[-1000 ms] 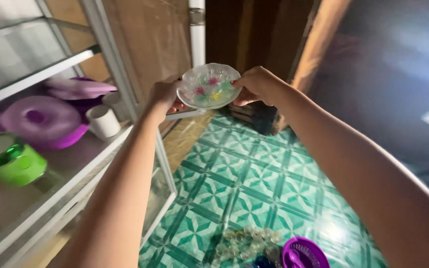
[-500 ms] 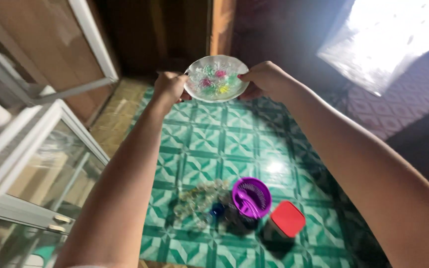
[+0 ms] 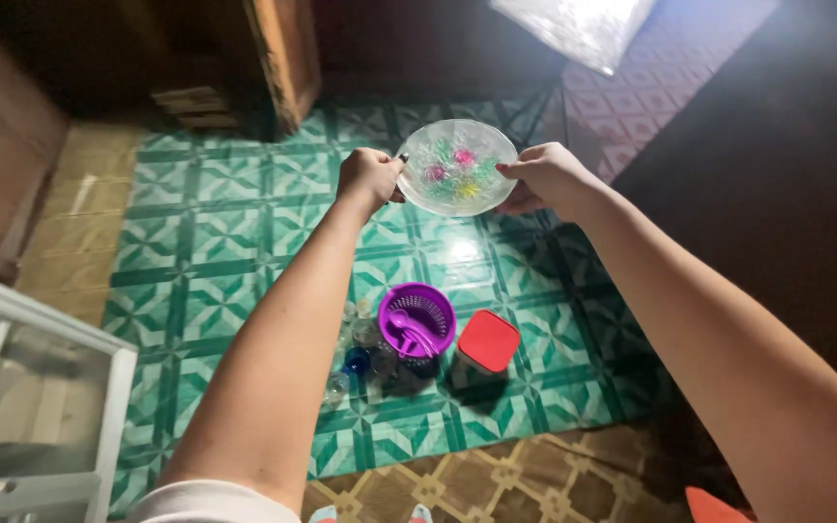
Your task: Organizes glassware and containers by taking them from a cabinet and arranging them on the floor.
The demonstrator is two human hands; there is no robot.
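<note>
I hold a clear glass plate (image 3: 456, 167) with coloured flower prints out in front of me, above the floor. My left hand (image 3: 368, 178) grips its left rim and my right hand (image 3: 543, 176) grips its right rim. Below the plate, on the green patterned floor (image 3: 234, 232), stand a purple basket (image 3: 418, 319) with a purple spoon in it, a container with a red lid (image 3: 487, 340), and several clear glasses (image 3: 354, 339) partly hidden by my left arm.
A glass cabinet door with a white frame (image 3: 41, 387) stands at the lower left. A wooden post (image 3: 283, 58) rises at the back. Brown patterned flooring (image 3: 496, 479) lies near my feet, and a dark area fills the right.
My view has swung away from the cabinet shelves and down to the floor. Both hands still hold the plate, now lower and over the basket and the red-lidded container.
</note>
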